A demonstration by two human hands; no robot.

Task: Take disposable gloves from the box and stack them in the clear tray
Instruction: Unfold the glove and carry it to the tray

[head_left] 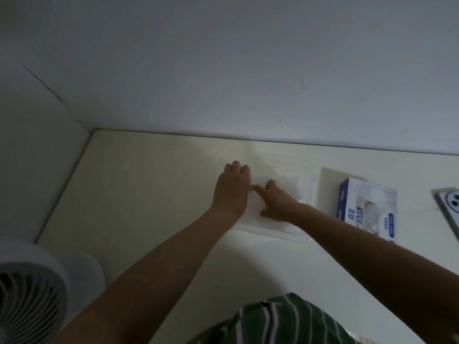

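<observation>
Pale cream tabletop (pixel 154 194) runs up to a plain white wall (pixel 223 70), dimly lit. On it, close to the wall, lies the clear tray (pixel 270 233), flat and shallow, its rim only faintly visible against the surface. Inside it, toward the far right part, sits a thin whitish layer of disposable gloves (pixel 288 181); how many there are cannot be told.

Both hands are down over the tray's left half. The left hand (pixel 233 191) shows its back to the camera, with the fingers bent downward at the far end onto the tray's left part. The right hand (pixel 277 202) lies just beside it, one finger stretched leftward and touching the left hand's edge. Film under the palms is too sheer to make out, so whether either hand grips a glove or merely presses on it cannot be told.

Just right of the tray, the white-and-blue glove box (pixel 367 207) rests on a pale flat board (pixel 329 176), its oval opening facing up with crumpled film in it. A power strip (pixel 447 207) is cut off by the right border. A white fan (pixel 32 301) stands at the lower left, and a green striped shirt (pixel 285 321) fills the bottom.
</observation>
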